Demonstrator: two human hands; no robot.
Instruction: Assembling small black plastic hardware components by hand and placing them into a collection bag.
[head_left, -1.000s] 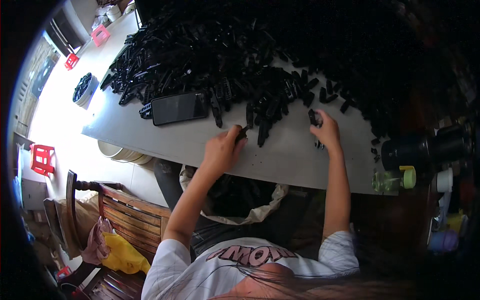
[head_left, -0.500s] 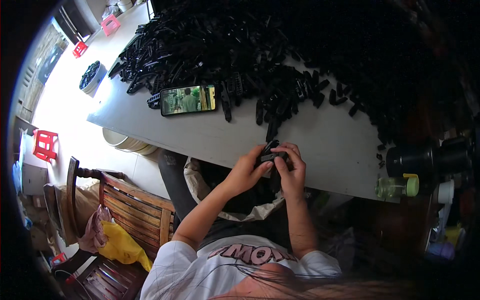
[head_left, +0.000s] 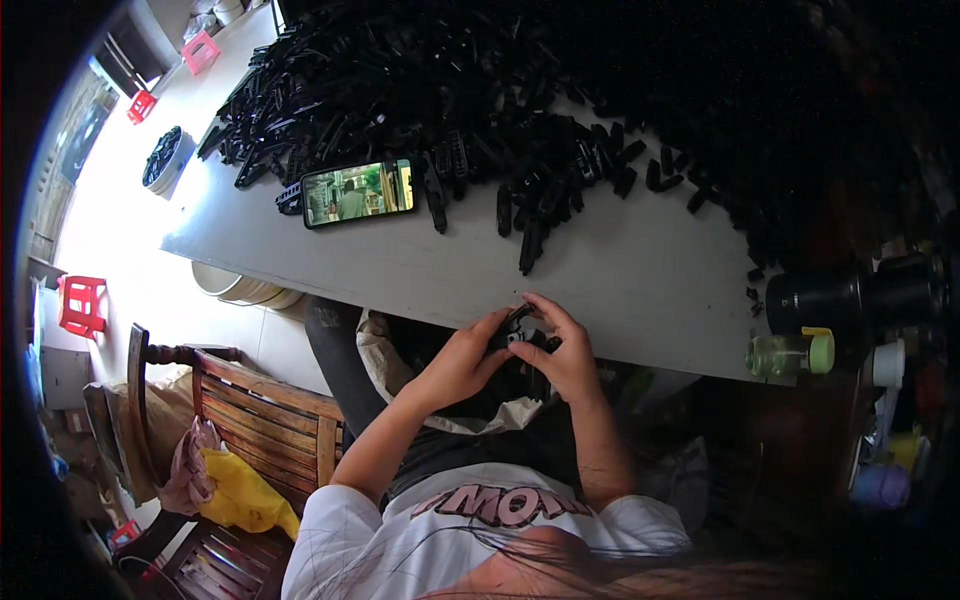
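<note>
Both my hands meet at the near edge of the grey table [head_left: 640, 290], above an open sack [head_left: 375, 350] at my lap. My left hand [head_left: 460, 362] is closed around a small black plastic part [head_left: 518, 325]. From the other side, my right hand [head_left: 568, 350] grips the same part with thumb and fingers. Its exact kind is too small and too covered to tell. Beyond the hands, a large heap of similar black plastic parts [head_left: 400, 90] covers the far side of the table. A single part [head_left: 531, 247] points toward me from the heap.
A phone [head_left: 358, 194] playing a video leans at the heap's edge. At the right stand a green-lidded bottle [head_left: 785, 354] and a black cylinder [head_left: 815, 302]. A wooden chair [head_left: 265, 400] with a yellow cloth [head_left: 245, 490] is at my left. Buckets [head_left: 240, 283] and red stools [head_left: 82, 305] stand on the floor.
The black part has been turned between my fingers, and my right fingers have shifted on it. The whole view has moved slightly, so the table things appear a little left and higher.
</note>
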